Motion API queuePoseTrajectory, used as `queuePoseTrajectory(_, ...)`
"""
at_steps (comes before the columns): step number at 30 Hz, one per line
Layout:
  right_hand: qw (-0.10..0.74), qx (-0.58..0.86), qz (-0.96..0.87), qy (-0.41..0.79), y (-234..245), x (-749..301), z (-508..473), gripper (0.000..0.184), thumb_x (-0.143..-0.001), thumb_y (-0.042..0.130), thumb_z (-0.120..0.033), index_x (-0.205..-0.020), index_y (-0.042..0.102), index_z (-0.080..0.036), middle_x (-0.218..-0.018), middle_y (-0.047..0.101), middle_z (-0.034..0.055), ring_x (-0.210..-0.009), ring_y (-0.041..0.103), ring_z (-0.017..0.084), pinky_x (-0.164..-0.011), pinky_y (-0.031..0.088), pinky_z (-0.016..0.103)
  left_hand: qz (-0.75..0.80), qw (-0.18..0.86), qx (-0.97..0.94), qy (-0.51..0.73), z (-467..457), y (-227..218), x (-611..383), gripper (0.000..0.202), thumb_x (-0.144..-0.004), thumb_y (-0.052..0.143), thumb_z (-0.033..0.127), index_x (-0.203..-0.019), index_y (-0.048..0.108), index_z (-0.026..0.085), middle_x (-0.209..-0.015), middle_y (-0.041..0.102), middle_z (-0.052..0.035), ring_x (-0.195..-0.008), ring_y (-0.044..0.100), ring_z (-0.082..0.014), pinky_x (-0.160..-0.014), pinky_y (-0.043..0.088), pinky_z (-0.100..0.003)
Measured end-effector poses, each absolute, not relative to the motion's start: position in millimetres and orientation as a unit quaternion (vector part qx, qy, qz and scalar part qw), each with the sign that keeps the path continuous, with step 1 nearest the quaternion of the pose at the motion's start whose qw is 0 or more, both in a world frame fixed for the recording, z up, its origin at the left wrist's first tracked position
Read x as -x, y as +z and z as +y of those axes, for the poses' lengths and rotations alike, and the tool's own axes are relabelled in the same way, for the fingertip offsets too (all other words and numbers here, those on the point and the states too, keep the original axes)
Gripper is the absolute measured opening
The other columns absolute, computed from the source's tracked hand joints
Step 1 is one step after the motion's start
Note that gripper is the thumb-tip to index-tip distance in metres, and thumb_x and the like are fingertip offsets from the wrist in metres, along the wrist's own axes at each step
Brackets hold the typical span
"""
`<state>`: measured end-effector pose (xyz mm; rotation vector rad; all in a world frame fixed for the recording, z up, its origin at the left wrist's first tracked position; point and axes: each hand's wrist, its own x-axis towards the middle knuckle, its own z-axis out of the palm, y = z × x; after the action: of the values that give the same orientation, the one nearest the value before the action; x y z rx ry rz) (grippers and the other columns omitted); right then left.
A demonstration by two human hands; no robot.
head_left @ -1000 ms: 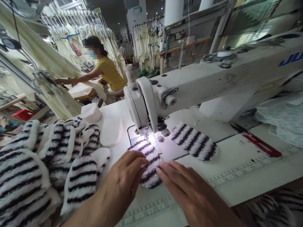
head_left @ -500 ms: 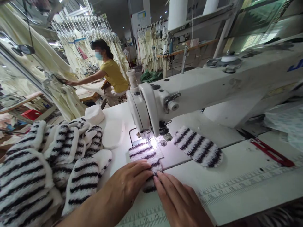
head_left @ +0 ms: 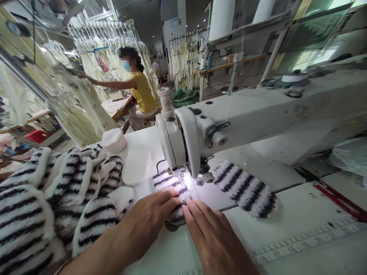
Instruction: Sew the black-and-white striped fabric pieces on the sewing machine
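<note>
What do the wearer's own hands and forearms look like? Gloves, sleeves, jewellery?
Left hand and right hand: bare, no gloves or rings visible. Left forearm: uncovered where it shows; a thin edge near the picture's bottom could be cuff or band, unclear.

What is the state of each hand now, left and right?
Left hand: on the striped fuzzy fabric piece; whether pinching cannot be told.
Right hand: open, fingertips on the same piece.
</note>
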<state>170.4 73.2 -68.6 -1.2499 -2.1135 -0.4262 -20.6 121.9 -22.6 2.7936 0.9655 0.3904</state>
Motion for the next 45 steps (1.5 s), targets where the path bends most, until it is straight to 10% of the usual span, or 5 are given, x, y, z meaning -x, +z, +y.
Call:
queuePoseTrajectory(21, 0.256, 0.427, -0.861, -0.105, -48.3, -204.1, 126.3, 0.041, -0.072, 0.04, 0.001, -0.095, 0.062, -0.025, -0.076, 0.054, 0.0032, -0.085, 0.058, 0.022, -0.069, 0.047, 0.034, 0.409, -0.035, -0.909, 0.068, 122.9, -29.3, 9.4, 0.047, -0.089, 0.04, 0.004, -0.133, 0.04, 0.019, -0.117, 0.062, -0.0085, -0.104, 0.06, -0.0214, -0.091, 0.053, -0.038)
queuePoseTrajectory(30, 0.266, 0.418, -0.854, -0.159, -54.8, -184.6, 100.2, 0.05, -0.078, 0.032, 0.002, -0.119, 0.057, -0.011, -0.12, 0.058, 0.0106, -0.111, 0.052, 0.023, -0.089, 0.047, 0.037, 0.392, -0.001, -0.916, 0.086, 135.0, -11.7, 6.9, 0.024, -0.094, 0.038, 0.009, -0.111, 0.053, 0.017, -0.098, 0.058, -0.0089, -0.087, 0.056, -0.0209, -0.073, 0.052, -0.036)
queuePoseTrajectory(45, 0.348, 0.46, -0.801, -0.161, -72.2, -177.6, 92.3, 0.052, -0.082, 0.022, 0.001, -0.111, 0.062, -0.016, -0.113, 0.066, 0.0016, -0.111, 0.052, 0.02, -0.086, 0.041, 0.039, 0.396, 0.011, -0.914, 0.082, 132.8, -27.0, 18.8, 0.04, -0.09, 0.043, 0.004, -0.126, 0.045, 0.021, -0.125, 0.057, -0.0085, -0.113, 0.056, -0.0215, -0.093, 0.051, -0.04)
